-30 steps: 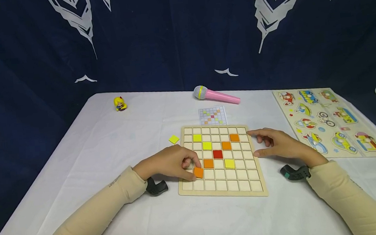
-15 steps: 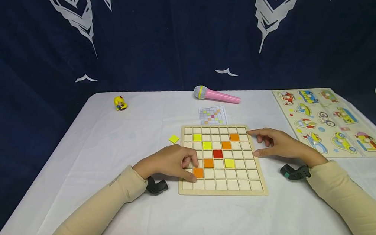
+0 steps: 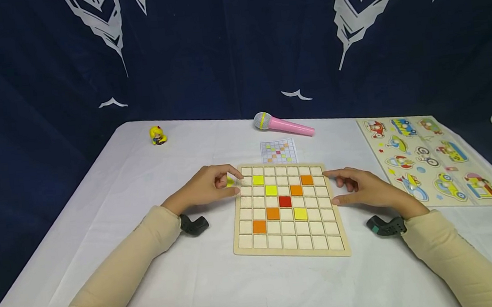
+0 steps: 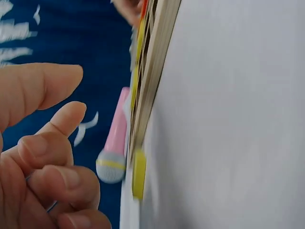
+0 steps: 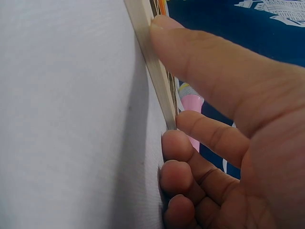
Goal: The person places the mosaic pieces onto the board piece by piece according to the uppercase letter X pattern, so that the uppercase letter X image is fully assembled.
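Tiles first: I count seven on the wooden grid board, three yellow, three orange, one red, all flat squares sitting in cells. An eighth one, a loose yellow tile, lies on the tabletop just left of the board's far-left corner. My left hand is right over it, fingers curled in with the tips around the tile, but from the head view I can't tell if it's actually pinched. The left wrist view shows that tile edge-on, flat on the white cloth, with my fingers bent and apart from it, so nothing is in the grip.

My right hand rests at the board's right edge, fingers loosely spread. The right wrist view adds what the head camera misses: the thumb presses on top of the board's pale wooden rim and a fingertip touches its side.

One pink toy microphone with a grey head lies far of the board, one small printed pattern card between them, one little yellow figure far left, and one vehicle peg puzzle to the right.
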### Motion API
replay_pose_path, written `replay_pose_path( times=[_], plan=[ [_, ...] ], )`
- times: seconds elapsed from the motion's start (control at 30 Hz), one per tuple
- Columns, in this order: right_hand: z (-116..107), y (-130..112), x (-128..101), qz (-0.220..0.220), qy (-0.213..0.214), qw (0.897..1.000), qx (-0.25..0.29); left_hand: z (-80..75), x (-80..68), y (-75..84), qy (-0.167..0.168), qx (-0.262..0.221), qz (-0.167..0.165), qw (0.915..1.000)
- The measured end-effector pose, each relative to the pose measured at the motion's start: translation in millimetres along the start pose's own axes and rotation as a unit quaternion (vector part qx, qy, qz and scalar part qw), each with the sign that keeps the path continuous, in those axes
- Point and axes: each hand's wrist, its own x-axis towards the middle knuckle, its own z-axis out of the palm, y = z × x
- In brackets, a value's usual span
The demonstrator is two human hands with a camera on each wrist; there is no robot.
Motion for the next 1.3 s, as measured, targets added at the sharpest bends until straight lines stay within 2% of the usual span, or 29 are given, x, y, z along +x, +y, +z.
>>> replay_pose_path(
  times=[0.13, 0.3, 0.5, 0.7, 0.87, 1.1, 1.3],
  plan=[
    [0, 0, 0, 0.003, 0.000, 1.000, -0.001, -9.2, -1.2, -12.6, 0.033, 0.002, -0.014, 0.9994],
    [0, 0, 0, 0.005, 0.000, 1.000, -0.003, -15.6, -3.7, -21.1, 0.046, 0.035, -0.042, 0.9975],
    [0, 0, 0, 0.006, 0.000, 1.000, -0.001, -17.0, -2.7, -25.7, 0.027, 0.091, -0.067, 0.9932],
    [1, 0, 0, 0.008, 0.001, 1.000, -0.002, -17.3, -1.4, -26.4, -0.003, 0.132, -0.078, 0.9882],
    [1, 1, 1, 0.011, 0.000, 1.000, -0.001, -17.2, -1.7, -27.6, -0.005, 0.129, -0.069, 0.9892],
    [1, 1, 1, 0.015, 0.000, 1.000, -0.003, -18.5, -1.8, -33.3, 0.011, 0.094, -0.058, 0.9938],
    [1, 2, 1, 0.012, 0.000, 1.000, -0.006, -18.2, -1.6, -34.8, 0.021, 0.080, -0.063, 0.9945]
  ],
)
